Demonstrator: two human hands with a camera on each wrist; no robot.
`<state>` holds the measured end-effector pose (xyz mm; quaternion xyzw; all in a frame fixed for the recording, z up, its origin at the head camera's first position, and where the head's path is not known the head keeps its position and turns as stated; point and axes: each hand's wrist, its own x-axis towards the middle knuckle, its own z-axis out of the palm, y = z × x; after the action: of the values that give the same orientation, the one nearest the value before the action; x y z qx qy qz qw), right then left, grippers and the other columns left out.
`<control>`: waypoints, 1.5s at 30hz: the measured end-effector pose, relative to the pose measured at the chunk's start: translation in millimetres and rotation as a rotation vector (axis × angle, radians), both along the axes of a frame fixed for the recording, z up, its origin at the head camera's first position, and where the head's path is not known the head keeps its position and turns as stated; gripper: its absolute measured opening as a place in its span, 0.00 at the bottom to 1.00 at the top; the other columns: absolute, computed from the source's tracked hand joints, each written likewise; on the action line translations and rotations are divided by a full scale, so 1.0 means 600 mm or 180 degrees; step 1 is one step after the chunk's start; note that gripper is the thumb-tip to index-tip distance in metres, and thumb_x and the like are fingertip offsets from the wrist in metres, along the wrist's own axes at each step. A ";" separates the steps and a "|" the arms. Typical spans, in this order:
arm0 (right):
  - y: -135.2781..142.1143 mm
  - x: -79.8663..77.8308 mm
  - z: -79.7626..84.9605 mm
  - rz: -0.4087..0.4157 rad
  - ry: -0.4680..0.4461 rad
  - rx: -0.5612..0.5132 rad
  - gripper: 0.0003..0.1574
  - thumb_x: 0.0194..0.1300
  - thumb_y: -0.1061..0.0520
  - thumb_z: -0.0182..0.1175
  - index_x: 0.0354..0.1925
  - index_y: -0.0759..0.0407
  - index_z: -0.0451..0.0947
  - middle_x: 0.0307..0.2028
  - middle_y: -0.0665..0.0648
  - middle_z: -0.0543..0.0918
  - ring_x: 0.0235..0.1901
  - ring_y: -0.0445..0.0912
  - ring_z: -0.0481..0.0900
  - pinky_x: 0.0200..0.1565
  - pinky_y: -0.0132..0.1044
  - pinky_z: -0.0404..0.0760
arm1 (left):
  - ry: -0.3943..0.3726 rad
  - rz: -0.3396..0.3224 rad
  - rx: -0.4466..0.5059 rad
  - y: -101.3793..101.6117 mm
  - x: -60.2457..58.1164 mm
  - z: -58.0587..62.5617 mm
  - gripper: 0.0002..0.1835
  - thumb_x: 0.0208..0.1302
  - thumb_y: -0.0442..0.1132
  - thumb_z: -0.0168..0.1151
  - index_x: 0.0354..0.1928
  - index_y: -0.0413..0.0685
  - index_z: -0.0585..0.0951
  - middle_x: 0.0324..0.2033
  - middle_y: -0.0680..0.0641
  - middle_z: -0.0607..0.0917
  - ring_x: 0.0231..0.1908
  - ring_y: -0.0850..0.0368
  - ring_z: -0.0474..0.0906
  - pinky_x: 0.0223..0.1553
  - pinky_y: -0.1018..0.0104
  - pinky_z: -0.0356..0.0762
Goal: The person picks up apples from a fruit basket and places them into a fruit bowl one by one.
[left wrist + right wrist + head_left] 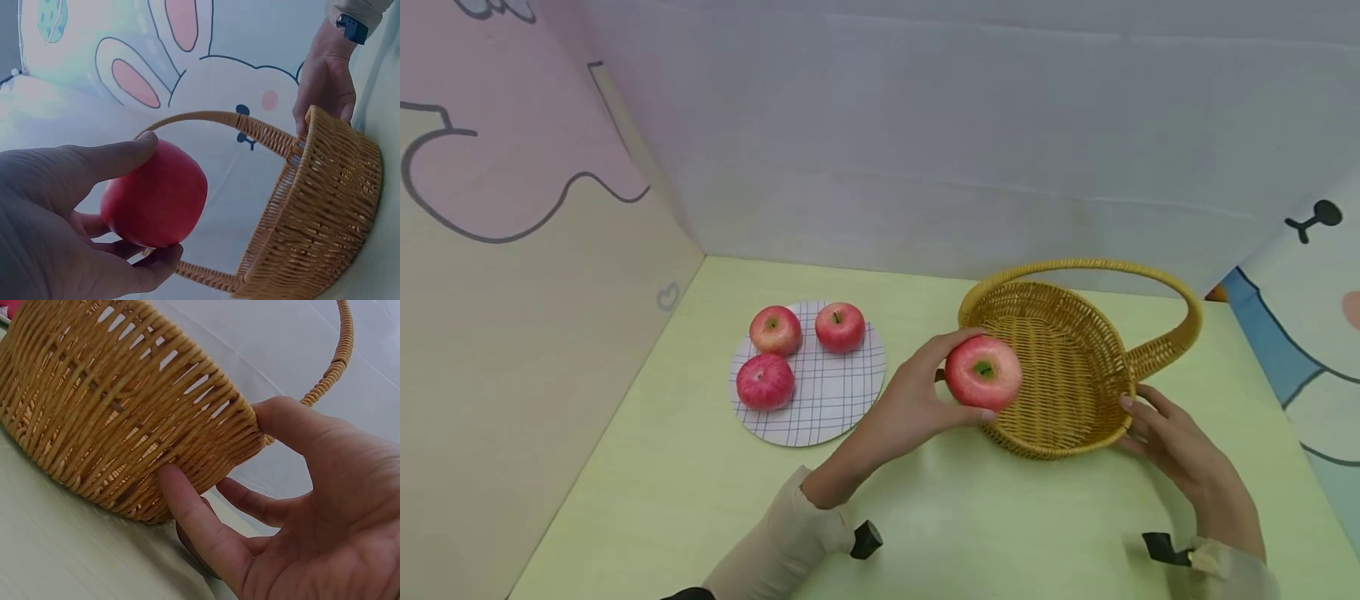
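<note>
My left hand [917, 396] grips a red apple [983, 373] between thumb and fingers, over the left rim of a wicker basket [1052, 375]. In the left wrist view the apple [155, 195] is held in front of the basket's arched handle. At the basket's right side, my right hand [1180, 442] has its thumb at the rim and its fingers against the outer wall, as the right wrist view of the basket [119, 412] shows. No fruit is visible inside the basket. A round checked plate [838, 400] bears two apples [775, 331] and a darker pink, ridged fruit [765, 382].
A pale yellow-green table [677, 467] carries the plate on the left and the basket on the right. Behind stands a white cloth wall [925, 150]. Printed side panels [512, 292] border the table left and right.
</note>
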<state>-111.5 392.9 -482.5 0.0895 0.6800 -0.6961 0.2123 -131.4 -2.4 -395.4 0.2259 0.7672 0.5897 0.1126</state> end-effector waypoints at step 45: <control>-0.004 0.001 0.001 -0.0059 0.0015 -0.0105 0.44 0.84 0.52 0.48 0.82 0.60 0.35 0.52 0.32 0.81 0.51 0.31 0.85 0.48 0.35 0.89 | -0.0545 0.2150 0.0154 -0.155 -0.004 -0.163 0.48 0.58 0.36 0.78 0.78 0.49 0.63 0.74 0.47 0.70 0.73 0.47 0.66 0.71 0.44 0.74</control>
<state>-110.6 390.6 -481.9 0.0907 0.6681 -0.7093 0.2057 -133.8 -95.3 -493.4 -0.0883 0.7722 0.6285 -0.0303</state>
